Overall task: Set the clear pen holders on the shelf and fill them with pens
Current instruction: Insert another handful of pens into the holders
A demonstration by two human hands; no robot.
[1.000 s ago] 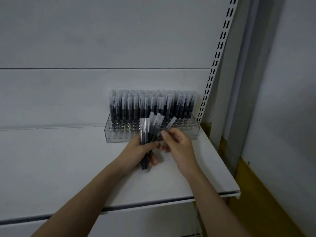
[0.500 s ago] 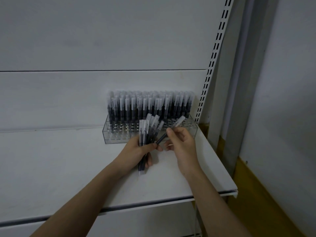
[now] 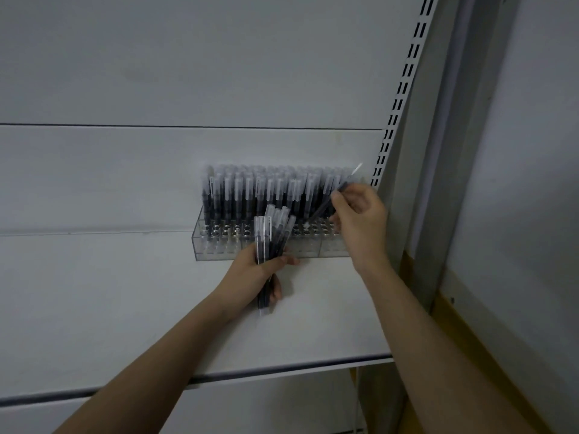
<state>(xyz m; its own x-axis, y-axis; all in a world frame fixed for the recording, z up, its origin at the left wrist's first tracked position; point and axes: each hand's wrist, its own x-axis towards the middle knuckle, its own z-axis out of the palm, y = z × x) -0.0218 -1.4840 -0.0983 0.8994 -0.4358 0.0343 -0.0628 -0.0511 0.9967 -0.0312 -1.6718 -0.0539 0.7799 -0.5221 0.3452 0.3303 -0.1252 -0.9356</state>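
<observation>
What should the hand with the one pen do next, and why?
Probably lower the pen into an empty hole. The right hand pinches it tilted, tip just above the holder's open front holes, while the back rows are full. The left hand holds more pens.

Clear holder (image 3: pixel 219 245), seemingly mostly pen-filled (image 3: pixel 250 195)

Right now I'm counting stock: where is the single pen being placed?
Right hand pinches the single pen, tilted, above the clear holder's right end.
</observation>
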